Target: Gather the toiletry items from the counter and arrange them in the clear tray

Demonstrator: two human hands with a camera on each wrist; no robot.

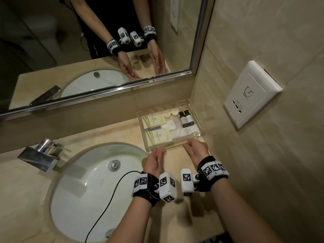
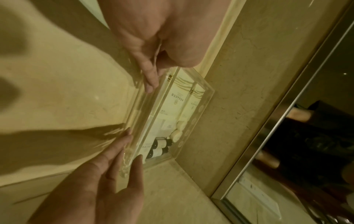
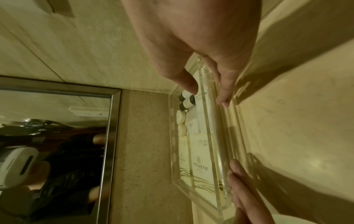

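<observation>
The clear tray (image 1: 141,127) sits in the back right corner of the counter. It holds two cream packets (image 1: 154,121), white sachets (image 1: 175,127), round soaps (image 1: 171,113) and two dark bottles (image 1: 185,118). My left hand (image 1: 158,153) lays straight fingers against the left end of the tray's near wall. My right hand (image 1: 189,145) does the same at the right end, its thumb over the rim. The left wrist view shows the left fingers (image 2: 150,84) and the right hand (image 2: 124,145) on the tray (image 2: 208,94). The right wrist view shows the right fingers (image 3: 224,95) along the tray (image 3: 215,151).
A white basin (image 1: 84,190) with a chrome tap (image 1: 41,153) lies left of my hands. A mirror (image 1: 105,50) runs along the back wall. On the right wall is a socket plate (image 1: 250,95). A black cable (image 1: 105,204) crosses the basin.
</observation>
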